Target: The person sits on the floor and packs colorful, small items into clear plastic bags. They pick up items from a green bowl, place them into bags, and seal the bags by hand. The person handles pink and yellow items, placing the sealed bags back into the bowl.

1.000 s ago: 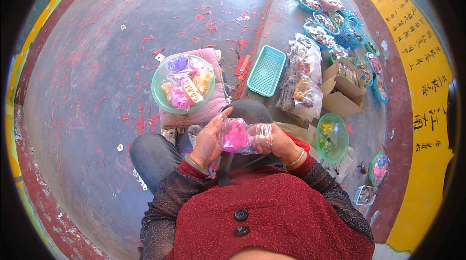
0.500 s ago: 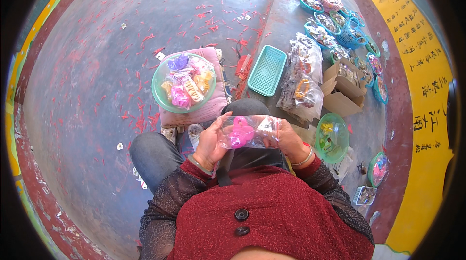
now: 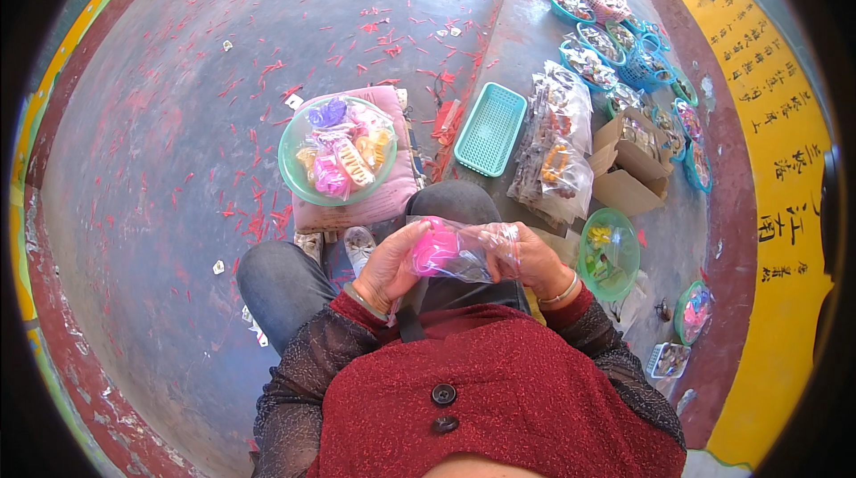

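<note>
Between my hands, above my lap, is a clear plastic bag with a bright pink plastic hair claw inside its left end. My left hand is closed on that end, with the thumb over the pink piece. My right hand pinches the bag's other end, where the film is bunched up. Ahead of my left knee, a pale green bowl holds bagged hair claws in purple, pink, yellow and white. It rests on a pink cushioned stool.
A turquoise basket lies on the floor right of the stool. Beside it are a stack of bagged items and an open cardboard box. A green bowl stands near my right hand. Several filled baskets line the right wall.
The pink hair claw has shifted left and turned inside the bag, nearer my left hand. The bag's right end is now gathered in my right fingers.
</note>
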Tool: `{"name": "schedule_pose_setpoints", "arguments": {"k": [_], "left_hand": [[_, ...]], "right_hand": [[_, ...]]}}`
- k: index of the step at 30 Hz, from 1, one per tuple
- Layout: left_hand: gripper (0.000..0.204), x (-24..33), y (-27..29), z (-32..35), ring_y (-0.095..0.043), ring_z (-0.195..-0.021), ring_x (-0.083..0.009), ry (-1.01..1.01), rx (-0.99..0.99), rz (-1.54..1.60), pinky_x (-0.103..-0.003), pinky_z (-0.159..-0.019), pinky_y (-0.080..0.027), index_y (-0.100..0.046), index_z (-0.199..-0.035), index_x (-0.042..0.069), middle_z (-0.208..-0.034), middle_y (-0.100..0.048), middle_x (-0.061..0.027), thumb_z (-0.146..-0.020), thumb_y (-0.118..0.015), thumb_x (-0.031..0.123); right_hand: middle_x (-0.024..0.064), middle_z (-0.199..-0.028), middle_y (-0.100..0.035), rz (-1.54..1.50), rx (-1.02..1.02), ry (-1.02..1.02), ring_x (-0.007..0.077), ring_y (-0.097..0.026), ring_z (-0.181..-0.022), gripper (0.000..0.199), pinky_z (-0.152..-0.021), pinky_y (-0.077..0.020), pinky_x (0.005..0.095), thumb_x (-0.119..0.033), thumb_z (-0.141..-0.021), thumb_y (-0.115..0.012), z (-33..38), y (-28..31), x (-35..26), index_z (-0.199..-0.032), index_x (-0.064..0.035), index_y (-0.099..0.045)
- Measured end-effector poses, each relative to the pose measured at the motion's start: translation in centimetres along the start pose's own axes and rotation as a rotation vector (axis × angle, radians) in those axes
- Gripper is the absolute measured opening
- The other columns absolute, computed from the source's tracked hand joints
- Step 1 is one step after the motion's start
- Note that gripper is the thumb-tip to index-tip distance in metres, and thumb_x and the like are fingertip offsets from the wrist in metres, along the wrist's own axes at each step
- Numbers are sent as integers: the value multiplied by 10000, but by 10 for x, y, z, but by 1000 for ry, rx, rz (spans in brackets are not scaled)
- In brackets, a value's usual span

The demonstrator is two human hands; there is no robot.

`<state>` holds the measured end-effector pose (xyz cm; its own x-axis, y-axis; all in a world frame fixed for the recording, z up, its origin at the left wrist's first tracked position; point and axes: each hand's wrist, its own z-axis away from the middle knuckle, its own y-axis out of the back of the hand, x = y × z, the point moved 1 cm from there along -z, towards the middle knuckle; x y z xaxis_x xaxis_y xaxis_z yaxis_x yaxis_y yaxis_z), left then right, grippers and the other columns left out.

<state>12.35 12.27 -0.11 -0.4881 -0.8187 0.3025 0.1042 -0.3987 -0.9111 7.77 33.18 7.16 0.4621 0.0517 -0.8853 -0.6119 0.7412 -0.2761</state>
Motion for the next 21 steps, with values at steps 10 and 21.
{"name": "schedule_pose_setpoints", "arguments": {"k": [10, 21], "left_hand": [[334, 5, -11, 5, -610, -1015, -221, 52, -4, -148, -365, -927, -484, -532, -1175, -26, -1104, -619, -134, -884, -594, 126], [270, 18, -24, 10, -613, -998, -216, -329, 136, 9, -355, -896, -502, -548, -1154, 10, -1076, -625, -111, -892, -573, 68]], "right_hand": [[69, -1052, -662, 15, -152, 38, 44, -511, -541, 453, -445, -349, 188, -290, -946, -542, -1, 15, 0, -1308, -18, -513], [57, -1105, -620, -108, 532, 377, 91, -584, -916, 368, -713, -444, 200, -229, -946, -555, -6, 38, -19, -1249, -24, -522]]}}
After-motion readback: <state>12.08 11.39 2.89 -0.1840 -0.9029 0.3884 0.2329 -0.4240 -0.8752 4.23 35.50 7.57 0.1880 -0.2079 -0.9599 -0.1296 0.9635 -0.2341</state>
